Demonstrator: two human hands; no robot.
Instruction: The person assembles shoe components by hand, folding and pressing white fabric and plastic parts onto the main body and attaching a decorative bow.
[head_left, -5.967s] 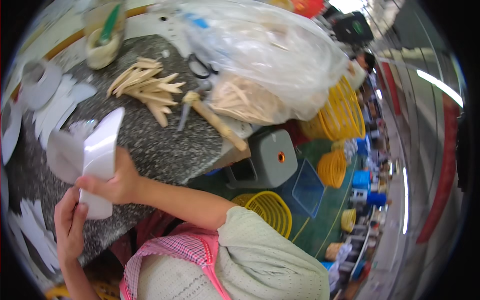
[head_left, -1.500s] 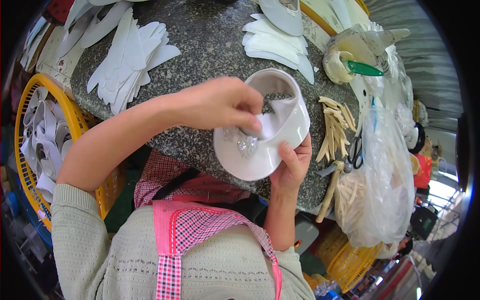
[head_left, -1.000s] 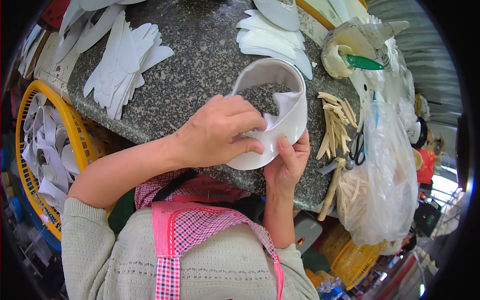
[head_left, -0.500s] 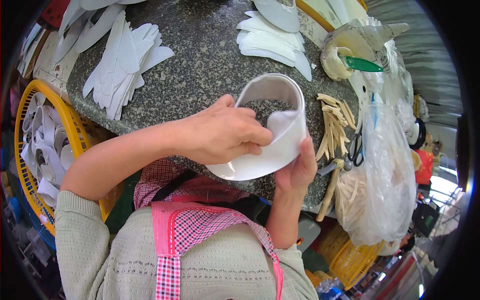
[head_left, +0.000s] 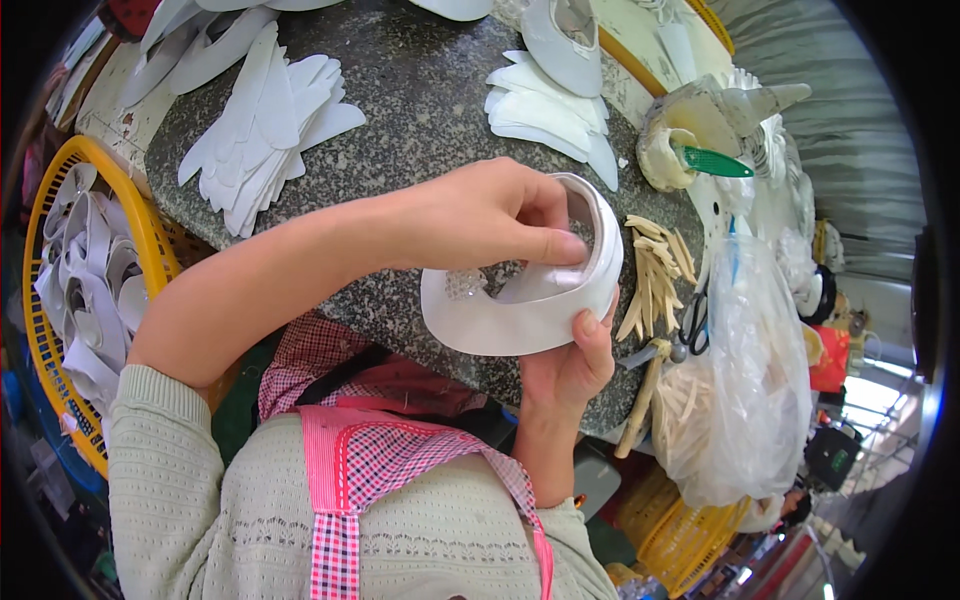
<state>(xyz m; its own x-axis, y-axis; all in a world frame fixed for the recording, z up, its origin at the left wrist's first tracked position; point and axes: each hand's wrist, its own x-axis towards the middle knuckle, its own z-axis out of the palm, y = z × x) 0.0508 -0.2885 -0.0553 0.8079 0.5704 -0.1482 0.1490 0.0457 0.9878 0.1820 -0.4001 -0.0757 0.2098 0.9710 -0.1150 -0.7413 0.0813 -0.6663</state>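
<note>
A curved white shoe upper [head_left: 510, 325] is held above the front of the stone slab, its opening facing up. A sparkly patch shows on its inner left edge. My left hand [head_left: 490, 215] reaches over from the left, thumb and fingers closed inside the opening near the right-hand wall. Some of its fingertips are hidden. From below and the right, my right hand [head_left: 572, 365] grips the outer side, its thumb against the white surface and its other fingers mostly hidden behind it.
Fanned white flat pieces [head_left: 265, 125] and another white stack [head_left: 550, 110] lie on the slab [head_left: 400, 100]. Rightward are beige strips [head_left: 655, 270], a hammer [head_left: 642, 400], scissors [head_left: 697, 322], a clear plastic bag [head_left: 760, 370] and a green-handled brush [head_left: 715, 162]. A yellow basket [head_left: 150, 235] of white pieces stands left.
The shoe upper has turned and tilted, showing more of its opening and the sparkly patch. My left hand has moved right and up, deeper into the opening; my right hand has shifted slightly left.
</note>
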